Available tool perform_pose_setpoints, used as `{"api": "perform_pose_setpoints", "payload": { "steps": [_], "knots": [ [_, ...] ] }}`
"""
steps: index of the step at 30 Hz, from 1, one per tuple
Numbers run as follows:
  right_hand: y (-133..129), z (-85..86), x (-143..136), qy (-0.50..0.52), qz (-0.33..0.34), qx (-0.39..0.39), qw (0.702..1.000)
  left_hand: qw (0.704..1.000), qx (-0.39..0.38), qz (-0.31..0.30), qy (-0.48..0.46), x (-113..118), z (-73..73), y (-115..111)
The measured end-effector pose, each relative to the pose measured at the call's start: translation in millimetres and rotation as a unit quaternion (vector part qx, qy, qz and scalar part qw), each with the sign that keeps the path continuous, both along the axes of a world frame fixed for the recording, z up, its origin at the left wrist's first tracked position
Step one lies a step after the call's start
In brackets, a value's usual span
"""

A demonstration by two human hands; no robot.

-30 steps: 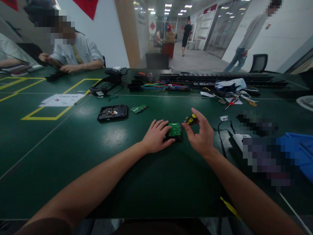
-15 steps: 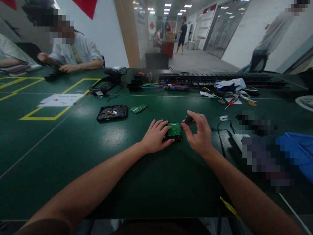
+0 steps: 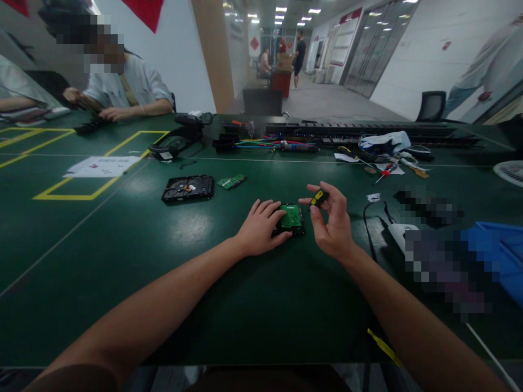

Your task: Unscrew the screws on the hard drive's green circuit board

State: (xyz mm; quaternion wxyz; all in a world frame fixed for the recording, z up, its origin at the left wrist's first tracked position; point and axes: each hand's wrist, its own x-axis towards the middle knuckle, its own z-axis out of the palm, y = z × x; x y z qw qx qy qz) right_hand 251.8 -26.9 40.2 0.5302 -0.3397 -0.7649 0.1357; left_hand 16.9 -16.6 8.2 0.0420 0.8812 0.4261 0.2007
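A hard drive (image 3: 292, 219) lies on the green table with its green circuit board facing up. Across its left part rests my left hand (image 3: 261, 226), thumb along the near edge and fingers over the far side, gripping it. Just right of the drive, my right hand (image 3: 333, 223) holds a screwdriver (image 3: 320, 197) by its black-and-yellow handle between thumb and fingers. The thin shaft slants down toward the drive's right edge; whether its tip touches a screw is too small to tell. Farther left lie another hard drive (image 3: 188, 188) and a loose green circuit board (image 3: 232, 181).
Cables and tools (image 3: 278, 145) line the table's far side. At the right are a red screwdriver (image 3: 384, 173), a white-blue cloth (image 3: 384, 142), a black strap (image 3: 368, 234) and a blue bin (image 3: 498, 256). Papers (image 3: 102, 166) lie left. A person (image 3: 134, 87) sits across the table.
My right hand has turned the screwdriver, so the yellow part of its handle now shows and my fingers sit differently on it. My left hand and the drive stay put. People in the background have moved.
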Motion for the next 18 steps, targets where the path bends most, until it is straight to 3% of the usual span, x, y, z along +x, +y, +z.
{"api": "perform_pose_setpoints", "payload": {
  "steps": [8,18],
  "knots": [
    [0.9,9.3,3.0,-0.060,-0.123,0.117,0.984,1.000,-0.002,-0.003,-0.004,0.1,0.7,0.0],
    [-1.2,4.0,0.7,-0.037,-0.085,0.058,0.994,1.000,-0.001,-0.002,-0.002,-0.4,-0.8,0.8]
  ]
}}
